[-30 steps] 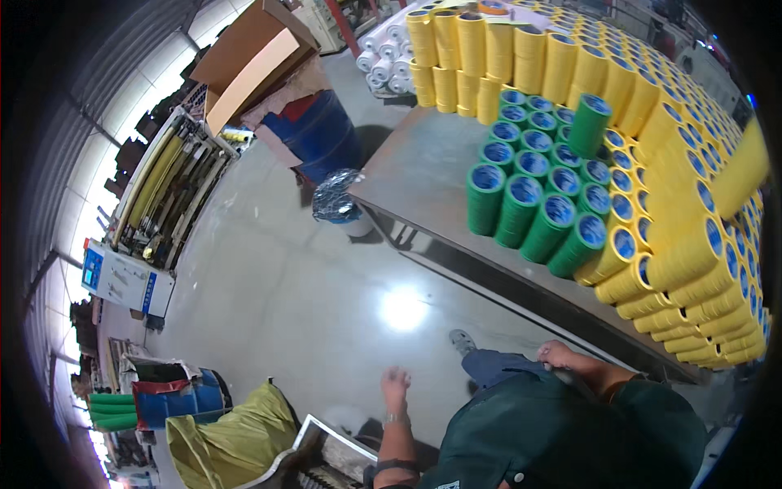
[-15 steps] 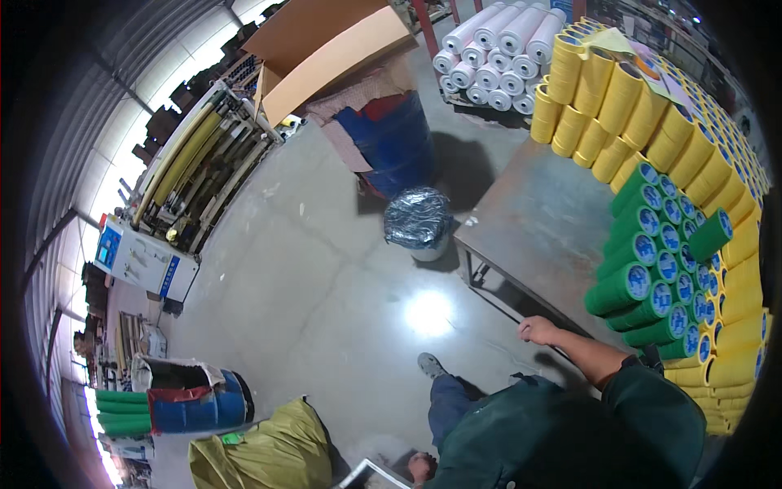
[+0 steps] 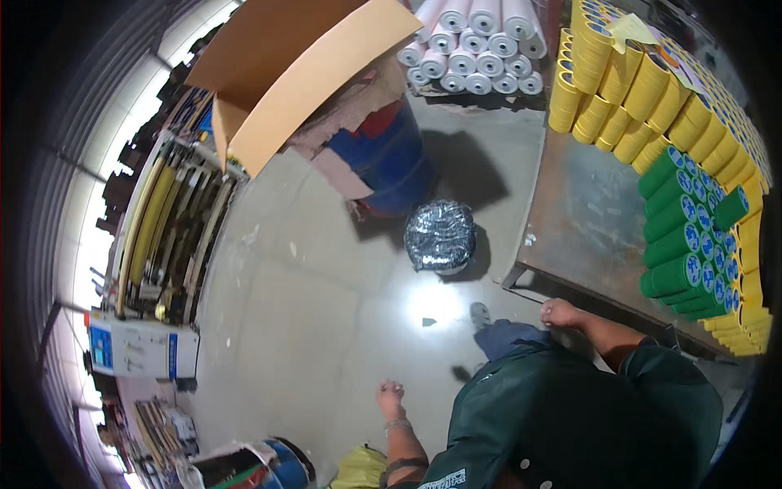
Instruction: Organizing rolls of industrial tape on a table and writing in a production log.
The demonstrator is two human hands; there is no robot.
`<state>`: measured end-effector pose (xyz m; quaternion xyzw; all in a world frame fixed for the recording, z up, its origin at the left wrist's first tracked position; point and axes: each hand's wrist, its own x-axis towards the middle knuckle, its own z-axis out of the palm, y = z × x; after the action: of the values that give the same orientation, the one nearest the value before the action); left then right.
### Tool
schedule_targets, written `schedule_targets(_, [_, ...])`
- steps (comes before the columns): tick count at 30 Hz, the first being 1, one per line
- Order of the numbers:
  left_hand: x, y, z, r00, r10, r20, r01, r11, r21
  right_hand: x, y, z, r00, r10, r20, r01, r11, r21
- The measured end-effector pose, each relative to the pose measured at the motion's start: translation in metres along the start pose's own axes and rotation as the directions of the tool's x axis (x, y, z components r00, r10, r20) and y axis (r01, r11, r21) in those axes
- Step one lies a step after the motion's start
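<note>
Out over the grey floor on my left is my left hand, a band around its wrist, its fingers loosely bent and a little apart with nothing seen in them. My right hand is curled into a loose fist beside the near edge of a metal-topped table; no object shows in it. Green tape rolls lie stacked on the table, in front of rows of stacked yellow tape rolls. Ahead of me stands a low round bucket or stool, its top wrapped in dark shiny plastic.
A blue drum carries a large open cardboard box. White wrapped rolls are piled at the back. A long roller machine stands at the left. Another blue drum and a yellow-green sack lie at the lower edge.
I have stepped forward, so the wrapped bucket and table corner look closer. My left hand has swung up and forward from the lower edge. The sack and lower-left drum have slid downward in view.
</note>
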<state>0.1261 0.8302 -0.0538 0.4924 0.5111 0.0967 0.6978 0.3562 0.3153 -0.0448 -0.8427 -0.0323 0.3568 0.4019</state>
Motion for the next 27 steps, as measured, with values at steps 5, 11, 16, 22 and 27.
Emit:
schedule_targets(5, [0.08,0.041,0.056,0.987,-0.114,0.111,0.09,0.975,0.202,0.073,-0.029,-0.007,0.852,-0.522,0.037,0.516,0.827,-0.223])
schedule_targets(11, [0.154,0.116,0.123,0.93,-0.21,0.3,0.124,0.952,0.281,0.141,-0.12,-0.016,0.998,0.01,-0.067,-0.015,0.997,-0.071])
schedule_targets(16, [0.248,0.175,0.209,0.853,-0.265,0.45,-0.038,0.828,0.559,0.167,-0.12,-0.052,0.897,0.105,-0.429,-0.008,0.975,0.223])
schedule_targets(22, [0.344,0.244,0.313,0.733,-0.342,0.589,-0.118,0.788,0.604,0.178,-0.082,-0.049,0.743,0.118,-0.659,-0.185,0.982,-0.033])
schedule_targets(27, [0.329,0.271,0.397,0.691,-0.25,0.678,-0.336,0.72,0.608,0.15,-0.069,-0.05,0.584,0.419,-0.695,-0.296,0.907,0.299])
